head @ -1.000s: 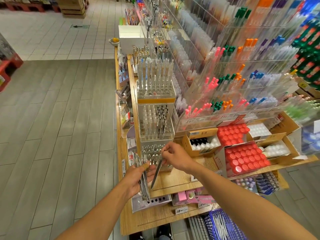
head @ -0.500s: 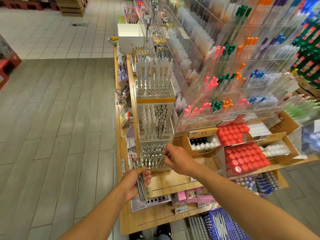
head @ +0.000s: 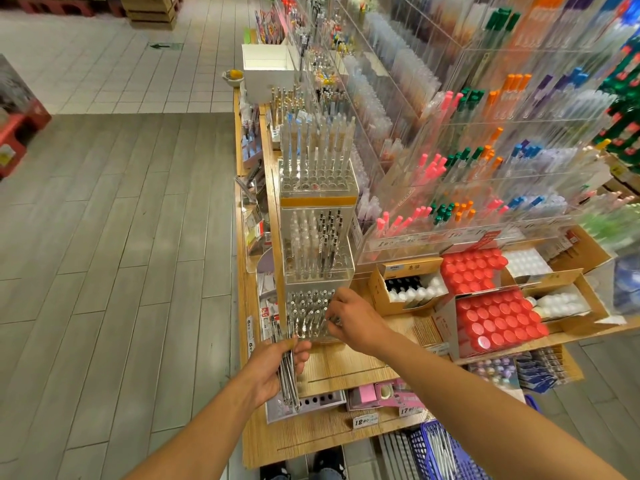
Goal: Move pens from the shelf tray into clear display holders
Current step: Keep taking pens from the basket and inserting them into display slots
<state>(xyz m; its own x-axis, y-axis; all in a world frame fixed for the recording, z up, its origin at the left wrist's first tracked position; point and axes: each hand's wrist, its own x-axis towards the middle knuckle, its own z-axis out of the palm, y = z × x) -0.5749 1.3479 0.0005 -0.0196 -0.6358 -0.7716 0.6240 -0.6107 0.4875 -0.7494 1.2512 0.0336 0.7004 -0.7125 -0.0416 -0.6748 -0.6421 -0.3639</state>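
Pens (head: 289, 372) beside holder (head: 310, 315) edge

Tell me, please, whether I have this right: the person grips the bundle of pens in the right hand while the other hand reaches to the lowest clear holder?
Not quite: the head view shows the bundle of pens gripped in the left hand; the right hand reaches to the lowest clear holder.

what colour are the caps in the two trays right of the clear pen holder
Red, seen plainly in the head view: the caps.
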